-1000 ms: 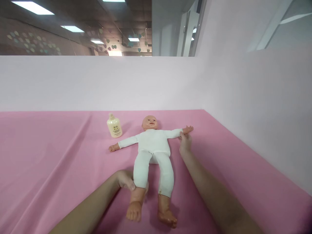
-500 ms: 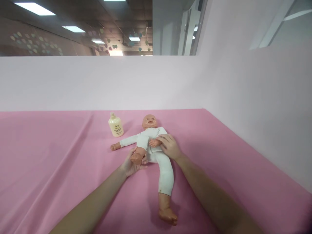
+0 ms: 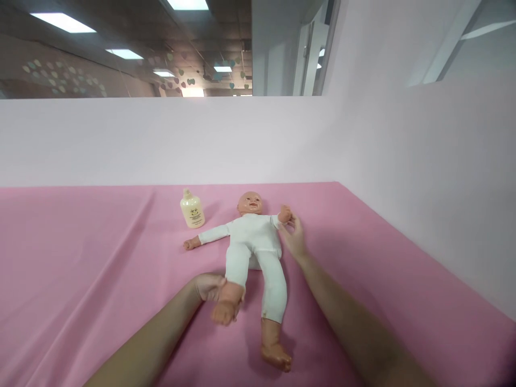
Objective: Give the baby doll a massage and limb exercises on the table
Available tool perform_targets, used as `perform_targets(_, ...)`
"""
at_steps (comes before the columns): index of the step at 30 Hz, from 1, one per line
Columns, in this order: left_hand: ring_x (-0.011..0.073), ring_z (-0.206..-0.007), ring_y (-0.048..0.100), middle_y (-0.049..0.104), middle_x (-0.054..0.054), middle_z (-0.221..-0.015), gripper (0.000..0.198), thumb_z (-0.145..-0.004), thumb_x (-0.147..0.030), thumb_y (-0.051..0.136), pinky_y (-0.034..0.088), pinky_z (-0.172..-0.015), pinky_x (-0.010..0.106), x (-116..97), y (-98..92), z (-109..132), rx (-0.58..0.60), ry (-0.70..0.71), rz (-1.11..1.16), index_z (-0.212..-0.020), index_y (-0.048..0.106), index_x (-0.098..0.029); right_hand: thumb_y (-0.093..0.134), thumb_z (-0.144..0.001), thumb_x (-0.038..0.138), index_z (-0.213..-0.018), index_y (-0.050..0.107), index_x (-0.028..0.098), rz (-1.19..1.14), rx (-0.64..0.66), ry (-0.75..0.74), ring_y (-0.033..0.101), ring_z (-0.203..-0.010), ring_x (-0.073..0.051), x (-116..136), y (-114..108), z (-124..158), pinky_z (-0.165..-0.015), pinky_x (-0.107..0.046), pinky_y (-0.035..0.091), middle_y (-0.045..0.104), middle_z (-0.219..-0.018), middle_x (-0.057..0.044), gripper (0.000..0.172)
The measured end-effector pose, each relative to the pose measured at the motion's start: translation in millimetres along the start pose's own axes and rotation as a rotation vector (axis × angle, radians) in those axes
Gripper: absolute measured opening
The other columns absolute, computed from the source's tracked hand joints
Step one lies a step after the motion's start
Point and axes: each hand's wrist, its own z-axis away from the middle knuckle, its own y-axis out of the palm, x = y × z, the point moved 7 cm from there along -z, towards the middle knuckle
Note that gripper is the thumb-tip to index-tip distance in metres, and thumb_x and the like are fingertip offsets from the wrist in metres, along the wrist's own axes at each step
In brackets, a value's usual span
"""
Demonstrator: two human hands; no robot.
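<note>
A doll (image 3: 253,244) in a white bodysuit lies on its back on the pink worktop (image 3: 80,258), head toward the far wall.

The left hand (image 3: 209,286) is closed around the doll's lower leg, just above the foot (image 3: 223,312). That leg is lifted a little off the worktop and bent toward the hand, so the foot hangs just beside the grip on its inner side. The doll's other leg lies flat and straight, a little further over, with its foot nearest the camera.

The right hand (image 3: 294,239) has its fingers loosely curled at the doll's raised hand (image 3: 285,214); the fingertips touch or nearly touch it, though whether they pinch it cannot be told. That arm of the doll is bent up beside its head, just above this grip. The doll's other arm lies stretched out flat, well away from either hand.

A cream bottle (image 3: 192,209) stands upright beyond the left hand, near the doll's outstretched arm and apart from it. It is capped and untouched.

As a judgement, the limb handling is mid-course: one leg and one arm are in hand, the other two limbs lie at rest, and the bodysuit is fully on.
</note>
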Motion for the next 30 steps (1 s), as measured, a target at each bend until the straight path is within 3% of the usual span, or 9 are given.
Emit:
perform_targets(3,0.0404,-0.098,0.066,0.069,0.012,-0.085,0.052,-0.056,-0.045,0.079,0.051,-0.082,0.052,7.3,16.6,9.7,0.189,-0.131,-0.105,-0.097,0.073,-0.013,0.073,-0.075,0.042,-0.137,0.049,0.018,-0.179,-0.114,0.13,0.061,-0.119,-0.026,-19.5,-18.7,-11.6,-0.1,-0.045,0.051,0.058,-0.136,-0.017,0.071)
perform_targets(6,0.0395,-0.105,0.065,0.071,0.009,-0.092,0.048,-0.061,-0.041,0.079,0.053,-0.083,0.05,6.1,23.5,12.4,0.235,-0.162,-0.188,-0.102,0.073,-0.017,0.071,-0.075,0.039,-0.145,0.041,0.021,-0.265,-0.192,0.231,0.058,-0.126,-0.027,-37.7,-35.1,-18.3,-0.099,-0.045,0.052,0.053,-0.143,-0.016,0.078)
perform_targets(10,0.0359,-0.108,0.066,0.073,0.008,-0.098,0.053,-0.064,-0.039,0.083,0.053,-0.09,0.049,7.3,17.3,9.6,0.181,-0.136,-0.218,-0.111,0.073,-0.018,0.07,-0.072,0.034,-0.145,0.042,0.023,-0.317,-0.266,0.427,0.062,-0.12,-0.027,-63.5,-47.6,-19.0,-0.091,-0.046,0.058,0.053,-0.144,-0.014,0.079)
perform_targets(14,0.0288,-0.108,0.066,0.074,0.006,-0.105,0.054,-0.06,-0.039,0.089,0.049,-0.1,0.044,13.9,-1.9,6.4,0.068,-0.122,-0.17,-0.109,0.074,-0.021,0.071,-0.07,0.032,-0.143,0.046,0.025,-0.331,-0.262,0.448,0.064,-0.116,-0.027,-68.3,-51.3,-21.5,-0.086,-0.044,0.06,0.054,-0.144,-0.012,0.077)
perform_targets(21,0.0275,-0.111,0.066,0.073,0.014,-0.107,0.054,-0.076,-0.052,0.077,0.046,-0.101,0.044,-8.7,-6.8,5.6,0.01,0.118,-0.037,-0.113,0.068,-0.013,0.062,-0.08,0.049,-0.133,0.058,0.024,-0.303,-0.291,0.551,0.07,-0.09,-0.019,-77.7,-62.6,-21.7,-0.065,-0.027,0.057,0.065,-0.127,-0.009,0.059)
perform_targets(24,0.0277,-0.11,0.066,0.073,0.014,-0.106,0.053,-0.076,-0.045,0.079,0.046,-0.101,0.045,-11.4,-9.0,7.0,-0.037,0.089,-0.028,-0.118,0.065,-0.014,0.056,-0.084,0.051,-0.13,0.061,0.024,-0.351,-0.306,0.596,0.07,-0.081,-0.016,-86.3,-64.1,-24.2,-0.062,-0.025,0.055,0.067,-0.12,-0.008,0.054)
perform_targets(30,0.0256,-0.1,0.069,0.072,0.01,-0.101,0.044,-0.075,-0.042,0.079,0.051,-0.088,0.038,-16.2,-12.1,22.2,-0.11,0.014,-0.128,-0.108,0.067,-0.016,0.058,-0.083,0.046,-0.129,0.058,0.024,-0.448,-0.284,0.656,0.069,-0.078,-0.015,-96.9,-57.7,-27.3,-0.066,-0.029,0.058,0.068,-0.114,-0.007,0.051)
